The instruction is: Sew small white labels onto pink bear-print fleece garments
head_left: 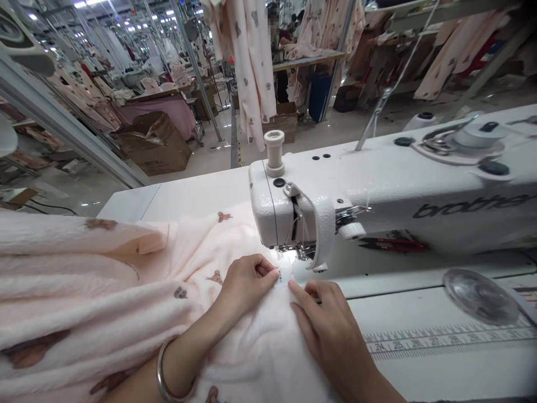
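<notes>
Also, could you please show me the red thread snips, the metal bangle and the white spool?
Red thread snips [392,244]: head view, red handle.
Metal bangle [160,371]: head view, front of band.
White spool [274,152]: head view, spool's middle.

brother | sewing machine [377,184] | 24 to 31, probably | table ruler strip [448,339]

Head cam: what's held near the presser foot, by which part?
Left hand appears to pinch the pink bear-print fabric with its fingertips just before the presser foot; right hand lies flat on it.
</notes>
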A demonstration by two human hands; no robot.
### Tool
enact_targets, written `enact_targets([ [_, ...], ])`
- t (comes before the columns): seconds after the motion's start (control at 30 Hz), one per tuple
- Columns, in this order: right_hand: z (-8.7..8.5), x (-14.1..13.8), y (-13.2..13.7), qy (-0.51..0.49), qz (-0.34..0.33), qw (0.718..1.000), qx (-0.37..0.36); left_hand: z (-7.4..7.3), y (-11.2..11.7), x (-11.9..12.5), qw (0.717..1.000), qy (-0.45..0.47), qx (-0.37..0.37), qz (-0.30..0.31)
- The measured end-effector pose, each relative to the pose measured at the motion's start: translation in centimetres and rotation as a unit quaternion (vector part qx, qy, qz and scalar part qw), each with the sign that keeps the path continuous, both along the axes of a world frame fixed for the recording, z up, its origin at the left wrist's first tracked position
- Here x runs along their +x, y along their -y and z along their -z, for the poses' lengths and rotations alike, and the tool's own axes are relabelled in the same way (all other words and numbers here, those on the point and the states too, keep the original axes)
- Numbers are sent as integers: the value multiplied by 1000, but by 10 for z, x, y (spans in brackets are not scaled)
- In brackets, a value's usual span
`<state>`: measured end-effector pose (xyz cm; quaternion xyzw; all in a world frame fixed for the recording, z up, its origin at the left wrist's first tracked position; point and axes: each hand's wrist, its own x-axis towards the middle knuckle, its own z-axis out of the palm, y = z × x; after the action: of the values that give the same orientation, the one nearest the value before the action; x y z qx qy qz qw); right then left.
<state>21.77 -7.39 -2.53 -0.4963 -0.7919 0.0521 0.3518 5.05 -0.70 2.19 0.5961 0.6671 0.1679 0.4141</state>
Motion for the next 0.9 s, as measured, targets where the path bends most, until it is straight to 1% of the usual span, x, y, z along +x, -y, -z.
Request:
enact_targets([
  [0.37, -1, -1, -1, -7, 1, 1000, 26, 3, -1, -1, 1000, 2, 3, 3],
  [0.53, -2, -2, -2, 1, 2, 1000, 25, -1, -1, 3, 1000, 2, 2, 13],
  [0.6, -2, -2, -2, 3, 4, 1000, 23, -5, 3, 1, 999, -3, 21, 28],
  [0.67, -3, -2, -2, 3, 5, 1000, 25, -10, 10, -5, 994, -43, 82, 59],
  [0.7, -3, -2, -2, 3, 4, 1000, 27, -13, 15, -8, 986, -71, 127, 86],
  [0.77, -3, -2, -2, 2, 0, 1000, 31, -15, 27, -15, 952, -125, 223, 167],
  [0.83, -3, -2, -2, 0, -2, 999, 34, -13, 38, -21, 905, -151, 295, 267],
  [0.9, -3, -2, -2, 1, -3, 999, 35, -8, 45, -25, 856, -172, 338, 352],
])
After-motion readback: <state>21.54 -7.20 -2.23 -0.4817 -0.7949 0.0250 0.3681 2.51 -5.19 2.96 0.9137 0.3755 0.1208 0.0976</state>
